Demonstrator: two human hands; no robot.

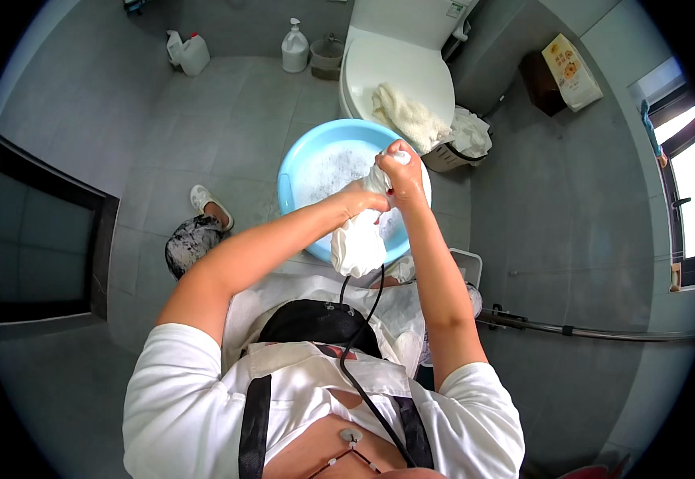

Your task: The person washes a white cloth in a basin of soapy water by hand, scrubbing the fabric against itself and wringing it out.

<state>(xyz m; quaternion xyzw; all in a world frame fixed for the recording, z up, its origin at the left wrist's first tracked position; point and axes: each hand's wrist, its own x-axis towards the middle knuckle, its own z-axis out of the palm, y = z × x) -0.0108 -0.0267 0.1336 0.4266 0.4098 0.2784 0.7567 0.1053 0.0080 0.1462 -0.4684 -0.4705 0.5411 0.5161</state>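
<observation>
Both hands clenched on one wet white cloth, held above the basin. Left hand gripping the cloth's middle, right hand closed round its top end at 1 o'clock from the left, the two nearly touching. Cloth twisted tight between the fists, soft lower part hanging in a limp bunched lump toward 6 o'clock, over the basin's near rim.

Basin round, light blue, smooth plastic, on the floor; inside, soapy water with fine white foam. Floor of large grey matt tiles.

At 12 o'clock from the basin, a white toilet, lid shut, glossy, oval; on the lid a cream, nubby towel, crumpled. Just right of that, a small basket stuffed with white crumpled fabric. At 11 o'clock, far end of the floor: a white pump bottle and a squarish translucent jug. At 2 o'clock, a flat cardboard box leaning by the wall. At 4 o'clock, a thin metal rod lying on the tiles. White slipper at 9 o'clock from the basin.
</observation>
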